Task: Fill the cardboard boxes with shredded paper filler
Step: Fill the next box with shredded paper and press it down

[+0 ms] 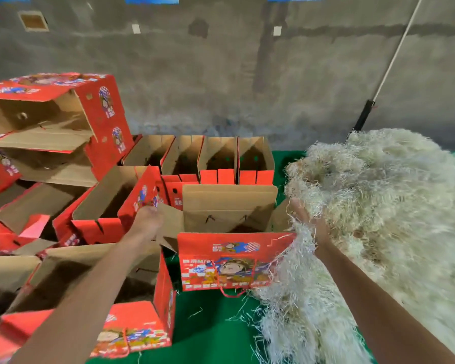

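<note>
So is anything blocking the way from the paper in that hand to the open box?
Nothing visible does. The right hand grips shredded paper just beside the open box, whose top flaps are folded open. The left hand holds its far-side flap.

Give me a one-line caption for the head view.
Left hand holds an open box's flap; right hand grabs shredded paper.

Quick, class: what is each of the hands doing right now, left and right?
Left hand: gripping a flap of the open cardboard box.
Right hand: clutching a bunch of shredded paper filler.
</note>
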{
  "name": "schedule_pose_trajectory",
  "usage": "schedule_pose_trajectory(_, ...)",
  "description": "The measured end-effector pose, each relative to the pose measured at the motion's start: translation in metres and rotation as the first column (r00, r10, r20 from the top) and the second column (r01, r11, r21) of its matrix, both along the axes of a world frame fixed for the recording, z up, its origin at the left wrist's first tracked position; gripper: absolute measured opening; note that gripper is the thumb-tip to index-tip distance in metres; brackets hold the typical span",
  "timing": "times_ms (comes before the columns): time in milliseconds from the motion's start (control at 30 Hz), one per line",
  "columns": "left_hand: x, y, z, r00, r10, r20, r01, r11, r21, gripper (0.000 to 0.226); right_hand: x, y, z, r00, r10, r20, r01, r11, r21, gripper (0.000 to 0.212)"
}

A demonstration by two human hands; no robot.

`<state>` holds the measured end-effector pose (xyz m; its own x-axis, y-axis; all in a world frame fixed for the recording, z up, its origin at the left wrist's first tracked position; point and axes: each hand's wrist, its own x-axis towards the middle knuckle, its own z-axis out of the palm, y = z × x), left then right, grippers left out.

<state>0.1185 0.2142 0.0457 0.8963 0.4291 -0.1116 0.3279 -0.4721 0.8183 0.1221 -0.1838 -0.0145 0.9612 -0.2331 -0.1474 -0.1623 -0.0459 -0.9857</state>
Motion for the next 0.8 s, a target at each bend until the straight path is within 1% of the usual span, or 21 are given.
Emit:
schedule_pose_trajectory(33, -0.007, -0.003, -0.008, 1.000, -0.007, -0.005, 0.007, 1.000, 0.014, 0.038, 0.000, -0.004, -0.004, 0.999, 0.020, -0.041, -0.023, 0.997, -0.075, 0.024)
schedule_pose_trajectory(67, -0.012, -0.004, -0.016, 1.000, -0.024, -0.017, 0.025, 0.999, 0.045, 0.029, -0.001, -0.009, -0.005, 0.994, 0.002, -0.111, -0.033, 0.961, -0.276, 0.033)
schedule_pose_trajectory(100, -0.017, -0.004, -0.020, 0.998, -0.045, -0.040, 0.049, 0.995, 0.092, 0.016, 0.001, -0.018, -0.016, 0.989, 0.007, -0.147, -0.069, 0.907, -0.415, 0.051)
schedule_pose_trajectory(133, -0.019, -0.004, -0.022, 0.998, -0.059, -0.035, 0.063, 0.988, 0.138, 0.012, -0.005, -0.025, -0.021, 0.978, 0.027, -0.205, -0.136, 0.832, -0.538, 0.064)
schedule_pose_trajectory(167, -0.021, -0.006, -0.021, 0.997, -0.063, -0.042, 0.070, 0.978, 0.195, 0.016, -0.010, -0.030, -0.024, 0.972, 0.060, -0.228, -0.191, 0.768, -0.612, 0.067)
schedule_pose_trajectory(200, -0.022, -0.009, -0.020, 0.997, -0.062, -0.055, 0.074, 0.966, 0.250, 0.021, -0.016, -0.033, -0.025, 0.968, 0.058, -0.245, -0.211, 0.715, -0.667, 0.066)
schedule_pose_trajectory(233, -0.024, -0.014, -0.018, 0.996, -0.056, -0.069, 0.074, 0.951, 0.301, 0.025, -0.019, -0.035, -0.026, 0.964, 0.036, -0.265, -0.214, 0.700, -0.682, 0.073)
schedule_pose_trajectory(300, -0.024, -0.026, -0.016, 0.996, -0.062, -0.069, 0.085, 0.913, 0.399, 0.029, -0.021, -0.034, -0.026, 0.969, -0.035, -0.246, -0.158, 0.676, -0.719, 0.110)
schedule_pose_trajectory(333, -0.024, -0.031, -0.017, 0.995, -0.079, -0.057, 0.096, 0.898, 0.429, 0.031, -0.021, -0.031, -0.024, 0.979, -0.079, -0.190, -0.093, 0.653, -0.751, 0.117)
schedule_pose_trajectory(400, -0.024, -0.038, -0.019, 0.989, -0.123, -0.076, 0.144, 0.882, 0.448, 0.033, -0.021, -0.021, -0.018, 0.993, -0.107, -0.046, 0.031, 0.620, -0.784, 0.113)
schedule_pose_trajectory(433, -0.025, -0.041, -0.020, 0.984, -0.149, -0.099, 0.178, 0.876, 0.448, 0.028, -0.019, -0.017, -0.015, 0.997, -0.075, 0.021, 0.063, 0.620, -0.782, 0.107)
schedule_pose_trajectory(467, -0.029, -0.043, -0.021, 0.978, -0.172, -0.121, 0.208, 0.870, 0.448, 0.020, -0.017, -0.011, -0.011, 0.997, -0.035, 0.066, 0.073, 0.644, -0.761, 0.100)
schedule_pose_trajectory(500, -0.032, -0.044, -0.024, 0.974, -0.189, -0.122, 0.224, 0.867, 0.445, 0.011, -0.014, -0.005, -0.007, 0.994, 0.015, 0.106, 0.067, 0.687, -0.724, 0.093)
schedule_pose_trajectory(533, -0.036, -0.044, -0.028, 0.975, -0.204, -0.091, 0.222, 0.864, 0.453, 0.008, -0.012, 0.002, -0.002, 0.985, 0.068, 0.156, 0.060, 0.721, -0.690, 0.084)
schedule_pose_trajectory(600, -0.043, -0.042, -0.037, 0.977, -0.214, -0.003, 0.185, 0.834, 0.520, 0.009, -0.007, 0.020, 0.007, 0.941, 0.167, 0.295, 0.075, 0.746, -0.662, 0.063)
schedule_pose_trajectory(633, -0.045, -0.039, -0.044, 0.975, -0.220, 0.016, 0.173, 0.806, 0.567, 0.013, -0.005, 0.032, 0.013, 0.914, 0.225, 0.338, 0.061, 0.747, -0.662, 0.052)
schedule_pose_trajectory(667, -0.047, -0.036, -0.050, 0.973, -0.229, -0.001, 0.181, 0.769, 0.613, 0.020, -0.004, 0.044, 0.020, 0.889, 0.305, 0.342, 0.004, 0.741, -0.672, 0.044)
schedule_pose_trajectory(700, -0.048, -0.034, -0.055, 0.971, -0.236, -0.029, 0.198, 0.738, 0.645, 0.027, -0.004, 0.057, 0.025, 0.859, 0.411, 0.305, -0.091, 0.708, -0.700, 0.043)
schedule_pose_trajectory(733, -0.049, -0.032, -0.057, 0.973, -0.226, -0.042, 0.197, 0.726, 0.659, 0.032, -0.006, 0.071, 0.030, 0.819, 0.532, 0.215, -0.202, 0.618, -0.760, 0.049)
schedule_pose_trajectory(767, -0.050, -0.032, -0.058, 0.979, -0.203, -0.030, 0.173, 0.734, 0.657, 0.035, -0.007, 0.085, 0.033, 0.766, 0.635, 0.103, -0.278, 0.472, -0.836, 0.058)
schedule_pose_trajectory(800, -0.051, -0.031, -0.057, 0.984, -0.179, -0.003, 0.139, 0.751, 0.646, 0.035, -0.008, 0.098, 0.033, 0.719, 0.695, -0.001, -0.312, 0.320, -0.895, 0.067)
